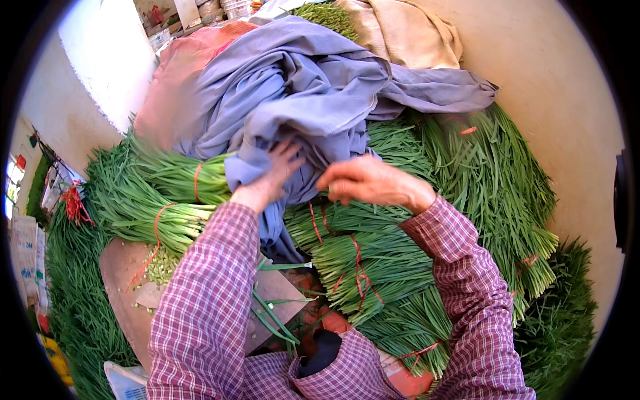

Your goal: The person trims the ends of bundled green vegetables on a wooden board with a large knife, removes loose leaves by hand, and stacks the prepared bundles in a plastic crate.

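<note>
Motion blurs both hands: the left hand (279, 172) lies with fingers spread against the blue-grey cloth (300, 73), and I cannot tell whether it grips any fold; the right hand (377, 183) has fingers curled beside the cloth's lower folds, its hold equally unclear. The cloth lies heaped over tied green bundles (373, 260), hiding part of them, while the checked sleeves (207, 300) cover others. White tubs (237, 9) at the top are cut off, their contents unreadable. At left, a brownish board (120, 300), partly behind the left sleeve, bears chopped pale-green pieces (162, 268). Reddish flooring (322, 330) shows between greens and lap, and a beige wall (540, 73) curves along the right, near a tan sack (407, 30).
</note>
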Demonstrator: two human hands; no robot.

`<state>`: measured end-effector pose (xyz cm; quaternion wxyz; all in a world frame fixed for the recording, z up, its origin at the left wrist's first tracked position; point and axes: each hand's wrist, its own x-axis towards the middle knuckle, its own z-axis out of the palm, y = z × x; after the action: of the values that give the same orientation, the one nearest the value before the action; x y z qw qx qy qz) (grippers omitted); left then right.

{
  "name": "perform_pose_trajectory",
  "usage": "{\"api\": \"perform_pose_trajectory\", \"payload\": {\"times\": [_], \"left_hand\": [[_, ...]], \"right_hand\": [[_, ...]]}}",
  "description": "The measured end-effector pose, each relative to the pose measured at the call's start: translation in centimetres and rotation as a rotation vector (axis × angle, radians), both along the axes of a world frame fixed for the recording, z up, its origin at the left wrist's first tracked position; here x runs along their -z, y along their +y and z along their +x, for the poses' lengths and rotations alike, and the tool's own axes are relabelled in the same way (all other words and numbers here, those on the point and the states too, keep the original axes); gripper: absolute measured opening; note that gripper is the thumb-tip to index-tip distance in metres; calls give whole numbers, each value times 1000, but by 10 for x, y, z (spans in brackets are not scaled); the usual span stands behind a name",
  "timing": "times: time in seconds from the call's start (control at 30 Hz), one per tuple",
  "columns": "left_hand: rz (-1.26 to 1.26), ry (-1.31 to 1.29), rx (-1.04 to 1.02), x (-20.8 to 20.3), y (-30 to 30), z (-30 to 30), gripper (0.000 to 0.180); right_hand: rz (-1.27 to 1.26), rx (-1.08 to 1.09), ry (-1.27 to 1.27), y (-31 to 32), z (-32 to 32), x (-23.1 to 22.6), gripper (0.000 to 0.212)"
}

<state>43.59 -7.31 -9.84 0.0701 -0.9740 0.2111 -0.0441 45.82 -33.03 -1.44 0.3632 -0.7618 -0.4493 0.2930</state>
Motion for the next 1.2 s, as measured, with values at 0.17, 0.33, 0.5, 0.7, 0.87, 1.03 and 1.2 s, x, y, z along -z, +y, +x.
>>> {"api": "perform_pose_trajectory", "payload": {"times": [0.17, 0.33, 0.5, 0.7, 0.87, 1.03, 1.2], "left_hand": [[-59, -284, -141, -54, 21, 26, 90], [-5, -396, -282, -69, 32, 40, 80], [-23, -411, -307, -65, 32, 46, 80], [40, -490, -365, -71, 43, 50, 73], [28, -518, -367, -69, 40, 53, 73], [-15, -489, -364, -68, 41, 54, 74], [-81, -469, -212, -65, 48, 53, 81]], "right_hand": [[-99, 136, -657, 9, 37, 77, 40], [-248, 121, -786, 19, 47, 90, 45], [-297, 166, -1077, 35, 42, 139, 72], [-599, 336, -1124, 46, 71, 166, 93], [-532, 251, -1123, 34, 81, 157, 87], [-342, 342, -1266, -18, 38, 72, 74], [-420, 430, -1264, -111, -10, -48, 76]]}}
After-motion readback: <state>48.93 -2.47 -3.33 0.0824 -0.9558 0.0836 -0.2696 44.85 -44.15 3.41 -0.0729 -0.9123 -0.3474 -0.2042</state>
